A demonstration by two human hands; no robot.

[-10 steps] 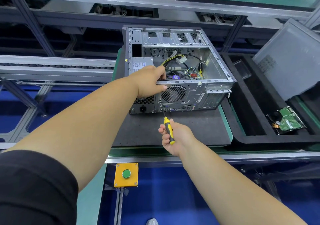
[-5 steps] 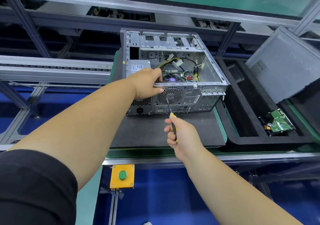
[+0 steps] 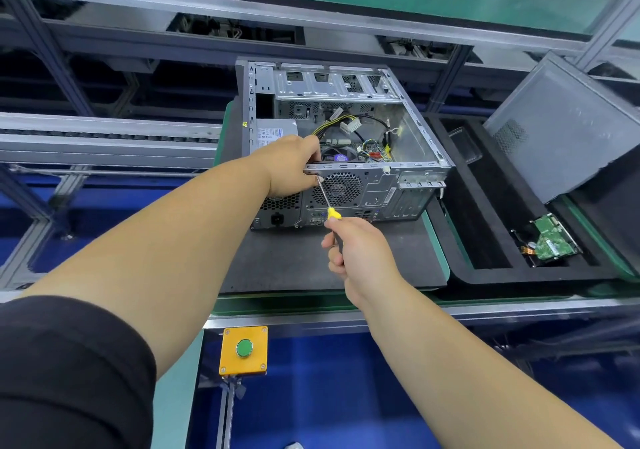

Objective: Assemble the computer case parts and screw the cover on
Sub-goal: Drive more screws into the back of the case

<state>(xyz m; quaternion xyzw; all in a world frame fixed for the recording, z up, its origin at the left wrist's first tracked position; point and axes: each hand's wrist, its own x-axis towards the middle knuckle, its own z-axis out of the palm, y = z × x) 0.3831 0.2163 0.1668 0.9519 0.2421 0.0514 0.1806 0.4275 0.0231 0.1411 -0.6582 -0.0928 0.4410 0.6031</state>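
Firstly, the fingers (image 3: pixel 333 258) of the right hand (image 3: pixel 360 258) were curled round the handle of a yellow-and-black screwdriver (image 3: pixel 329 206), gripping it, with the shaft angled up and to the left. The tip met the upper rear edge of the computer case (image 3: pixel 346 143) just beside the thumb of the left hand (image 3: pixel 294 168). The left hand gripped that same rear top edge, fingers hooked over the rim into the open interior, thumb on the rear panel next to the round fan grille (image 3: pixel 341 189).

The case lay on its side on a dark grey mat (image 3: pixel 294 261) on the desk, rear panel facing the near side, its open side upward. Inside, the power supply (image 3: pixel 273 133) sat at the left, with yellow and black cables and white connectors near the middle.

To the right of the mat stood a black foam tray (image 3: pixel 485 275). A green circuit-board drive (image 3: pixel 550 237) lay in its near right compartment. A grey side cover (image 3: pixel 561 126) leaned tilted over the far right of the tray, apart from the case.

Below the near desk edge hung a yellow box with a green push button (image 3: pixel 244 348).
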